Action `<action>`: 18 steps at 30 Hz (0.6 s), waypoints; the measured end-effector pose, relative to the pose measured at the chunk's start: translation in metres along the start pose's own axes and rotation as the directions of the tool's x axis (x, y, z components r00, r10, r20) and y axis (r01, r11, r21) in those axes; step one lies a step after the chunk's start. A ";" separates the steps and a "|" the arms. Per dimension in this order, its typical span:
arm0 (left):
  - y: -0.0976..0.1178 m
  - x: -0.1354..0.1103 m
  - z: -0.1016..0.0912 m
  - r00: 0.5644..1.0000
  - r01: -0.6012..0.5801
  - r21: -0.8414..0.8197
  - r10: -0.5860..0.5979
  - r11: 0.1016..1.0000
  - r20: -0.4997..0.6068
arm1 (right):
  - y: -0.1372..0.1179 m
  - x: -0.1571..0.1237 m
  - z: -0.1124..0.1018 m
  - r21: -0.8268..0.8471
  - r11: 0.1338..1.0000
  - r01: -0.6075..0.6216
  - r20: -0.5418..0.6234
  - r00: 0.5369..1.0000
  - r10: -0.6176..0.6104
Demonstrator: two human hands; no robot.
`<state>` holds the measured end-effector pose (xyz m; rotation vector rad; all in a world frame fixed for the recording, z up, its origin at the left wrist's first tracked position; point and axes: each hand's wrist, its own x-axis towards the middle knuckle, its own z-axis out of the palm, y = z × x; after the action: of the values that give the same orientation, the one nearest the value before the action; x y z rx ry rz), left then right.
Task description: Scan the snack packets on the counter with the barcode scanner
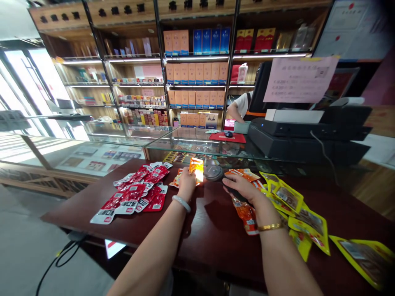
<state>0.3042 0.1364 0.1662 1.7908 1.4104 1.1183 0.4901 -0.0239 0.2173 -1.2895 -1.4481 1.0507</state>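
My left hand is closed on an orange snack packet, held up above the table with a bright light on its face. Wrapped round the handle of a dark barcode scanner is my right hand; the scanner's head points left toward the packet. More orange packets lie beneath and beside my right hand, and a few sit behind my left hand. To the left is a pile of red and white packets. Yellow packets are spread out on the right, partly behind my right forearm.
The dark red table stands against a glass display counter. A cash register and a mouse are on the counter. Behind it, a person's arm shows before shelves of boxes. Black cables hang at the lower left.
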 end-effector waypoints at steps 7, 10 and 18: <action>0.026 -0.018 -0.024 0.931 -0.053 0.309 0.159 0.950 -0.329 | -0.001 -0.004 -0.008 0.036 0.999 -0.034 -0.103 0.994 0.037; 0.038 -0.037 -0.014 0.935 -0.263 0.359 0.328 0.896 -0.135 | -0.003 -0.006 -0.011 0.053 0.998 -0.038 -0.138 0.989 0.045; 0.041 -0.055 0.034 0.861 -0.488 0.328 0.384 0.809 0.332 | -0.001 -0.007 -0.023 0.015 1.000 0.003 -0.193 0.981 0.000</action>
<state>0.3485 0.0746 0.1715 2.5596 1.1544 0.7973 0.5128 -0.0306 0.2225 -1.3402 -1.2920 0.9072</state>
